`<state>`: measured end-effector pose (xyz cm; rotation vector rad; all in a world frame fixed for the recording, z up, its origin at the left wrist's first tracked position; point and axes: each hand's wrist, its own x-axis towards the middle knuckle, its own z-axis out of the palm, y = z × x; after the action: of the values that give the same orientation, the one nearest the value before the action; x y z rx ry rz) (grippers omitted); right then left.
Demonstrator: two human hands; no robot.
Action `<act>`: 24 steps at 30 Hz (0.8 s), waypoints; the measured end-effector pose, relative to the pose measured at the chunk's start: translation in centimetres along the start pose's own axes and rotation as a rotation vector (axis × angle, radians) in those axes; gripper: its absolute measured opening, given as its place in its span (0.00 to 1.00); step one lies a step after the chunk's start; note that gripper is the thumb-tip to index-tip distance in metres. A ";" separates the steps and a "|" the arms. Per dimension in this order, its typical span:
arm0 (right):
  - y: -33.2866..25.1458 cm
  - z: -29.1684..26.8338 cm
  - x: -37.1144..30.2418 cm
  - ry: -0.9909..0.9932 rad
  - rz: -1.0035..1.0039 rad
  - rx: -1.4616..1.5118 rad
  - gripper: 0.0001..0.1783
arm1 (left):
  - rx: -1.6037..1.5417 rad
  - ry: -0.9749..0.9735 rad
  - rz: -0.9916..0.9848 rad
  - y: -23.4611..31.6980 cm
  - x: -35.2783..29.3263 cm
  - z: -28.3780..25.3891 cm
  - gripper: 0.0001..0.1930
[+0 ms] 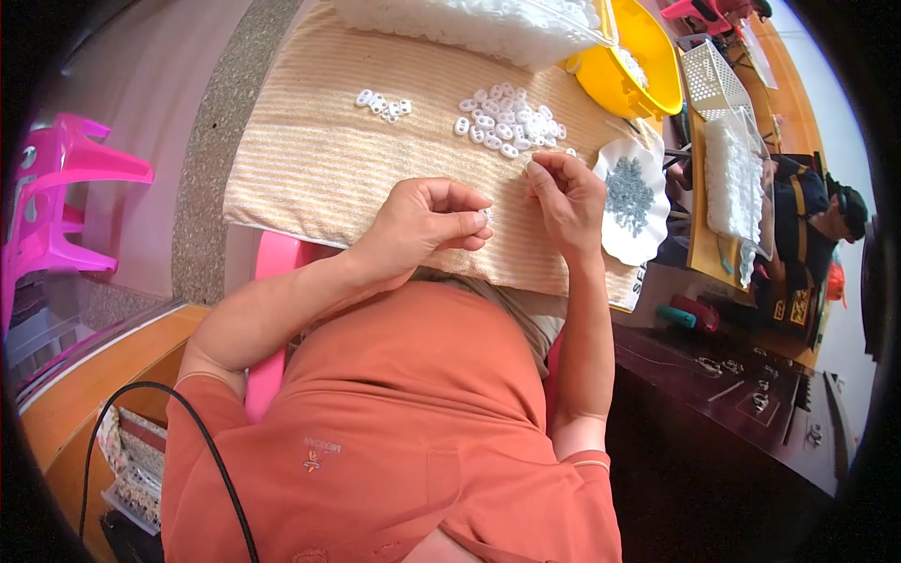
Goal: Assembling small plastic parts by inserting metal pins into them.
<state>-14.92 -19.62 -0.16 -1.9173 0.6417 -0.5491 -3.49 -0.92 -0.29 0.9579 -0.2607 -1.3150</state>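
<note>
My left hand (434, 218) is closed over the striped towel, thumb and fingers pinching a small white part (485, 216) that mostly hides behind the fingertips. To its right my right hand (570, 195) is closed too, thumb against index finger; what it pinches, if anything, is too small to make out. Just beyond the right fingertips lies a loose pile of white oval plastic pieces (505, 120) with two holes each. A smaller group of white pieces (383, 105) sits farther left. Beside my right hand, a white wavy-edged plate (648, 232) bears many small grey parts (629, 195).
A clear bin (563, 42) full of white pieces stands at the towel's far edge, with a yellow basin (601, 80) at its right. The striped towel (300, 178) covers the work surface. A pink chair (70, 202) stands left; a co-worker (812, 225) sits right, near another filled bin (737, 178).
</note>
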 end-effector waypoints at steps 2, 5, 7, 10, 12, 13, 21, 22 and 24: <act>-0.1 0.0 -0.1 0.015 0.059 0.034 0.05 | 0.005 0.001 0.000 0.0 0.0 0.0 0.09; 0.2 -0.3 0.0 0.014 -0.038 -0.147 0.06 | 0.008 0.001 -0.001 0.0 0.0 0.0 0.09; 0.1 -0.3 0.3 0.032 -0.153 -0.314 0.07 | 0.007 0.000 -0.002 0.0 0.0 0.0 0.09; -0.3 -0.1 0.6 0.038 -0.287 -0.496 0.08 | 0.012 -0.007 0.005 -0.1 0.1 -0.1 0.09; -0.6 0.3 0.7 0.027 -0.305 -0.511 0.08 | -0.011 0.002 0.001 -0.1 0.0 0.0 0.08; -0.8 0.5 0.8 0.010 -0.312 -0.544 0.08 | -0.012 0.001 0.001 -0.1 0.0 0.0 0.08; -1.9 1.1 1.3 -0.062 -0.259 -0.718 0.10 | -0.009 -0.008 -0.005 0.0 0.0 -0.1 0.08; -1.9 1.1 1.2 -0.062 -0.277 -0.722 0.09 | -0.009 -0.007 -0.005 0.0 0.0 -0.1 0.08; -1.8 0.9 1.1 -0.062 -0.295 -0.727 0.08 | -0.004 -0.016 -0.003 0.0 0.0 -0.1 0.08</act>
<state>-13.17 -19.00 1.25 -2.7313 0.5628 -0.4679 -3.40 -0.89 -0.36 0.9456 -0.2688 -1.3260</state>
